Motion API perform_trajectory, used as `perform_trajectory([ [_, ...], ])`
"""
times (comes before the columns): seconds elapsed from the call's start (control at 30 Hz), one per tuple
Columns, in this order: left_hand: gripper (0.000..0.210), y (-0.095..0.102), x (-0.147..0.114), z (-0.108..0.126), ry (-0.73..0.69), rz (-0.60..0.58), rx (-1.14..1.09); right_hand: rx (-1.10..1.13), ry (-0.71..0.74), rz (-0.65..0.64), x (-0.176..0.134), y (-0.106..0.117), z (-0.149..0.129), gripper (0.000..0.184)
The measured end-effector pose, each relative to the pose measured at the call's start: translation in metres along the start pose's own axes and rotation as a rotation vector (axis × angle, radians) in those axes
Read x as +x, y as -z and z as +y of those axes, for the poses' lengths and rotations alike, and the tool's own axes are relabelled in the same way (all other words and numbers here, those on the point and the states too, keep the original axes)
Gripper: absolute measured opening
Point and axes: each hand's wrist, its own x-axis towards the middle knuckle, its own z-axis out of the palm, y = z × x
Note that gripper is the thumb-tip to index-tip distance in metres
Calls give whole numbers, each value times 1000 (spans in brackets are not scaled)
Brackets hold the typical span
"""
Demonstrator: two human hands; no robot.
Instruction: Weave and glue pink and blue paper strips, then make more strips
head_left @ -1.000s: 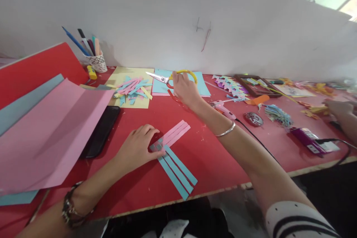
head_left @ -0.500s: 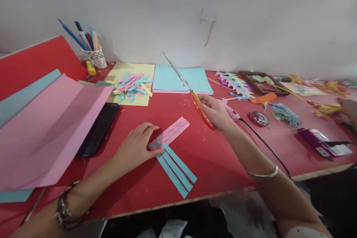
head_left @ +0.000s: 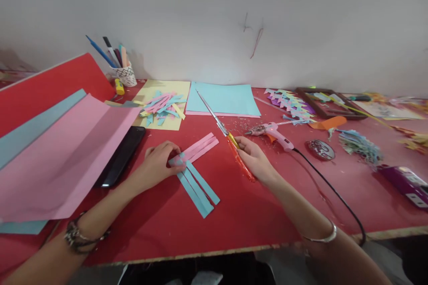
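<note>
My left hand (head_left: 163, 160) grips the corner of a woven paper piece (head_left: 199, 187), its thumb and fingers closed on the checkered part. From that corner, pink strips (head_left: 202, 147) point up and right, and blue strips fan down toward the table's front edge. In my right hand (head_left: 252, 156) is a pair of scissors (head_left: 220, 124) with orange and yellow handles. Their blades look closed and point up and to the left, toward the blue sheets. The scissors are apart from the woven piece.
A pink glue gun (head_left: 276, 133) with a black cord lies right of my right hand. Paper scraps (head_left: 163, 107) cover a yellow sheet, beside blue sheets (head_left: 227, 98). At left are a black phone (head_left: 120, 156), large pink paper (head_left: 67, 156) and a pen cup (head_left: 126, 75).
The scissors have come down and nearer with my right hand. My left hand and the woven piece have shifted slightly left and up. The glue gun now shows more fully.
</note>
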Motion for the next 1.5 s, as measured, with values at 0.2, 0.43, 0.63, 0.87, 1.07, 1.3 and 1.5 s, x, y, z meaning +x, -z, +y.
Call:
perform_trajectory([
  [0.2, 30, 5, 8, 4, 66, -106, -376, 52, -13, 2, -6, -2, -8, 30],
  [0.43, 30, 18, 31, 4, 67, -83, -513, 101, 36, 45, -5, 0, -9, 31],
  [0.63, 34, 12, 32, -1, 87, 54, -589, 112, 18, 47, -1, 0, -2, 35],
  [0.87, 34, 8, 24, -1, 124, 134, -670, -21, 21, 23, -5, -4, -3, 27],
  [1.07, 33, 4, 23, 1, 99, 191, -767, -394, 147, 114, -9, 0, 1, 34],
  [1.3, 22, 0, 19, 2, 68, 296, -871, -890, 266, 126, -11, 0, 5, 29],
  [1.5, 23, 4, 15, 5, -12, 342, -913, -998, 338, 78, -13, 2, 4, 28],
])
